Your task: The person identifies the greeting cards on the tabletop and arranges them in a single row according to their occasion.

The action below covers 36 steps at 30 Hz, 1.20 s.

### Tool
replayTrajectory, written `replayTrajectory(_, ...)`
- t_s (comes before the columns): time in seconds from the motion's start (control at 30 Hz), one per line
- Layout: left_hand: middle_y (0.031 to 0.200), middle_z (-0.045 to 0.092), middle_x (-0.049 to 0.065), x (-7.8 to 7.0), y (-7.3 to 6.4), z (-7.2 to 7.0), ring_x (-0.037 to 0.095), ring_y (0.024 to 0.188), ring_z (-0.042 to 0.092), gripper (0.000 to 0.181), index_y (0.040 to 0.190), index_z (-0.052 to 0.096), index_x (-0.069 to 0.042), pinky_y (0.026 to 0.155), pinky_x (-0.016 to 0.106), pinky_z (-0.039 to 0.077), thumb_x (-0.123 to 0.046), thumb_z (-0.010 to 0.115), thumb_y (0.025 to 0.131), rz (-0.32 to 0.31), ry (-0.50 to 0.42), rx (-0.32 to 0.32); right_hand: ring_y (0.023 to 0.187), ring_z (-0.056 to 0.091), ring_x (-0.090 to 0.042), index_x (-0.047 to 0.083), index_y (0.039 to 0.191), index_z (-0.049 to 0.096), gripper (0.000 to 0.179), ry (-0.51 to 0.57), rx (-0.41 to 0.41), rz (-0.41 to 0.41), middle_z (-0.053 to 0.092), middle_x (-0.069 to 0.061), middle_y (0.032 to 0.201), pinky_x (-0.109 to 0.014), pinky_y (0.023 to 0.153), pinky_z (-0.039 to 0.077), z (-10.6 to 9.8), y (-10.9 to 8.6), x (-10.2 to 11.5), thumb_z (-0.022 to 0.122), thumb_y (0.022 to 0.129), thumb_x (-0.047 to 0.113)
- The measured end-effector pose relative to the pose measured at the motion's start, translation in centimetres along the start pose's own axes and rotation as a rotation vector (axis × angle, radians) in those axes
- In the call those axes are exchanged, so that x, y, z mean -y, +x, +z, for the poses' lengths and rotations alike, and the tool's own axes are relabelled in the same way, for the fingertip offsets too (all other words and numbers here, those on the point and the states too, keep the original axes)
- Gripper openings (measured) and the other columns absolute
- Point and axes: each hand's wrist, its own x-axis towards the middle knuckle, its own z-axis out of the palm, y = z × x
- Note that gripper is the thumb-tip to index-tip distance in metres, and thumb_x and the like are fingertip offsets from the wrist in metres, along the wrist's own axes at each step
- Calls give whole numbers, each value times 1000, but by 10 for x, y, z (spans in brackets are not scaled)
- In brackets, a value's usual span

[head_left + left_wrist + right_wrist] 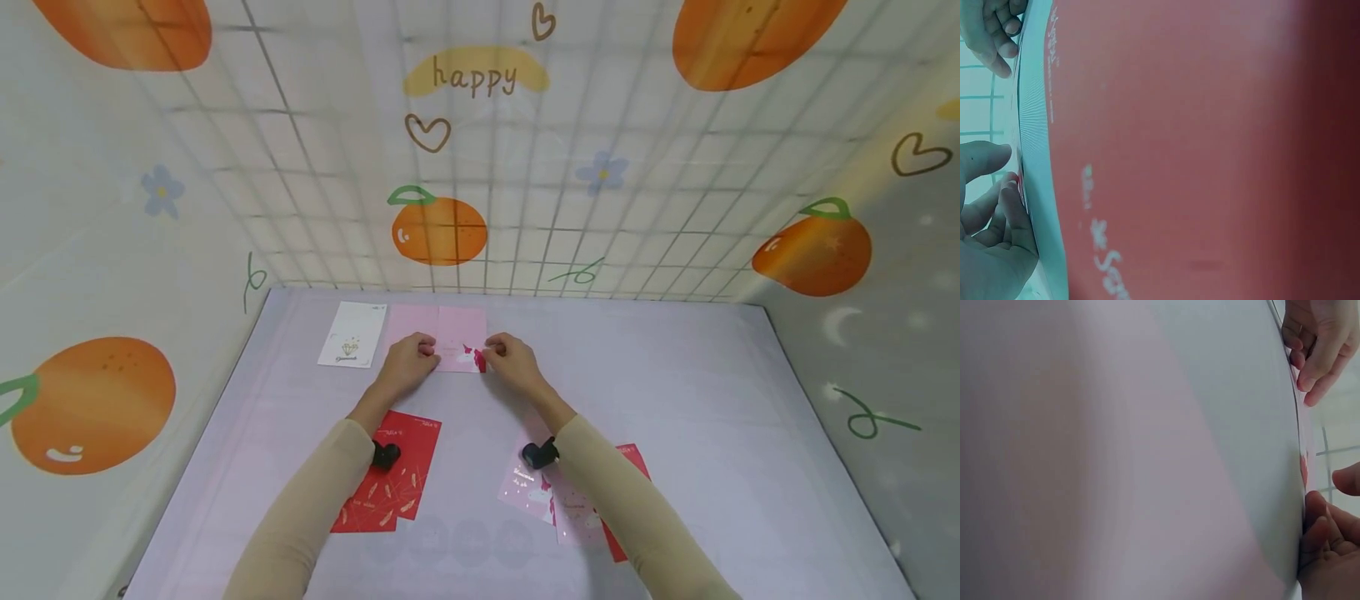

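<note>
At the back of the table lies a pink card [459,327] with a white and red unicorn drawing. A plain pink panel [411,318] adjoins it on the left; I cannot tell whether it is a separate card. My left hand [407,365] rests over the panel's lower part, its fingertips at the unicorn card's left side. Bent fingers of my right hand [516,363] touch that card's right edge. In the left wrist view, the left hand [991,231] has thumb and forefinger apart. The right hand [1335,540] looks much the same in the right wrist view.
A white card [352,335] with a gold diamond print lies at the back left. Red cards [416,442] overlap under my left forearm. Beneath the right forearm are pink unicorn cards [525,492] and a red card [633,458]. A printed curtain [510,167] hangs behind the table.
</note>
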Motion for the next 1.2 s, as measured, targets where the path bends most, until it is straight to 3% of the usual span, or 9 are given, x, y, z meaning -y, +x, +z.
replayTrajectory(0.17,109,65,10,-3,-2,-5,24,95,61,39,129,60,-4,83,35,55,-19,70,95,48,-2,-18,86,63,-22,4,118,66,25,24,6,-15,67,-9,100,-36,78,53,-6,-4,2,63,96,18)
replayTrajectory(0.37,110,66,9,-16,-10,-14,23,95,63,40,128,61,-3,82,35,56,-19,72,93,115,-20,-47,91,65,-23,5,118,66,25,19,-10,-86,68,-8,99,-35,77,53,-20,-14,8,64,96,18)
replayTrajectory(0.7,112,65,6,-43,-48,-22,21,98,64,40,127,62,-8,79,36,57,-24,73,92,192,-48,-51,86,66,-22,7,119,66,27,-30,-10,-228,68,-6,97,-36,74,55,-46,-50,30,68,95,18)
replayTrajectory(0.9,110,66,5,-54,-69,-24,20,97,65,36,123,63,-11,77,34,57,-24,74,92,250,-85,-60,84,65,-20,10,120,66,25,-25,-25,-240,67,-3,96,-36,73,56,-65,-76,37,68,96,19)
replayTrajectory(1.2,113,66,7,-58,-100,-22,16,96,66,34,122,64,-13,80,35,58,-23,75,91,267,-135,-93,82,65,-15,14,118,67,23,26,-59,-270,67,3,94,-33,74,55,-87,-112,33,69,96,16)
